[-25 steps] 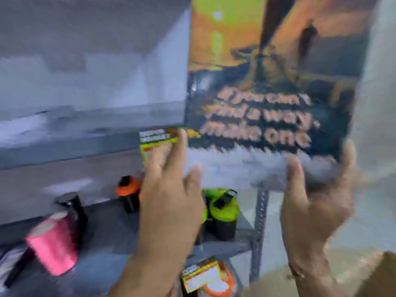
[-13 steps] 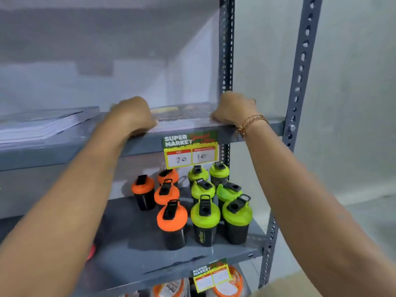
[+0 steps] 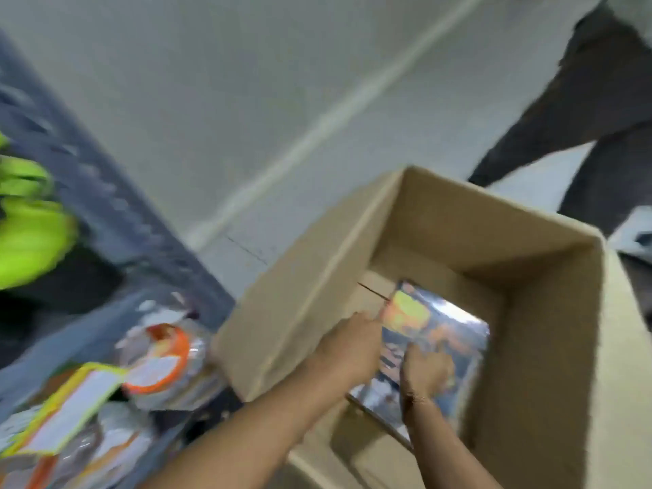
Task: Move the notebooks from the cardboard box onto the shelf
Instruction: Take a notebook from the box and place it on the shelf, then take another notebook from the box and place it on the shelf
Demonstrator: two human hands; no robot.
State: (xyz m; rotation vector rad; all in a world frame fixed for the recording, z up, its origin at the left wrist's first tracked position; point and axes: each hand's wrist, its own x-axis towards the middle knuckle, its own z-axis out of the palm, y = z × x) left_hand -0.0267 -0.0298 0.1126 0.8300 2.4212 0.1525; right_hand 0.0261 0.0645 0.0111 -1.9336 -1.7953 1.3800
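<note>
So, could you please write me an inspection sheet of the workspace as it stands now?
Surface: pale floor, cardboard box standing open on it.
Job's things: notebook with glossy cover lies in the box; shelf unit at left.
Clutter: green-lidded bottles, price label, orange-rimmed packs, all blurred.
Grippers: left hand at the notebook's left edge, right hand on its cover; grip unclear.
Cables: nothing seen.
Surroundings: dark-trousered legs beyond the box.
</note>
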